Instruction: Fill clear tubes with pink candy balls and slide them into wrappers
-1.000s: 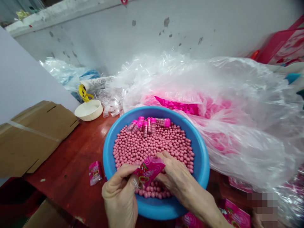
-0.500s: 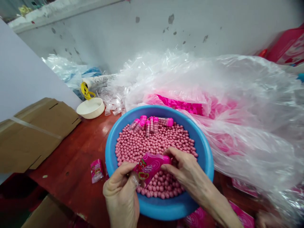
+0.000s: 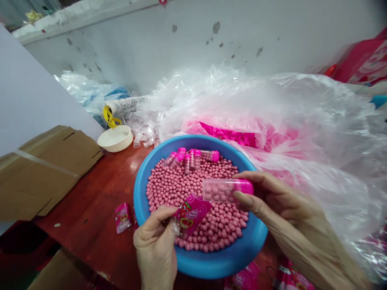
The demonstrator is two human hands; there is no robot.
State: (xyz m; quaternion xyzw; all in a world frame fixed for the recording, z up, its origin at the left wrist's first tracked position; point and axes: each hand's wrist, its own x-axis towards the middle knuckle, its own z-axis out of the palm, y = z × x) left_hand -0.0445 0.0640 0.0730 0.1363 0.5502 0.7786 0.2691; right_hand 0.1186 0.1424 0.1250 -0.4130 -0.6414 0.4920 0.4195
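My left hand point(image 3: 157, 245) pinches a pink printed wrapper point(image 3: 192, 212) with a strawberry picture over the near part of the blue basin point(image 3: 140, 217). Between the thumb and fingers of my right hand point(image 3: 281, 209) is a clear tube point(image 3: 220, 191) with a bright pink cap, lying level and partly filled with pink balls. The tube's clear end is by the wrapper's open end; whether they touch I cannot tell. Pink candy balls point(image 3: 169, 185) fill the basin. Several capped tubes point(image 3: 187, 163) rest on them at the back.
Left of the basin lie a small pink packet point(image 3: 122, 217), a white round lid point(image 3: 115, 139) and a cardboard box point(image 3: 51, 169). Behind are loose clear tubes point(image 3: 146, 131) and a large plastic bag point(image 3: 272, 104) with pink caps point(image 3: 229, 134). More pink wrappers point(image 3: 243, 278) lie in front.
The capped tube, half a second ago inside the wrapper, has come out to the right in my right hand. My left hand still holds the wrapper in nearly the same place.
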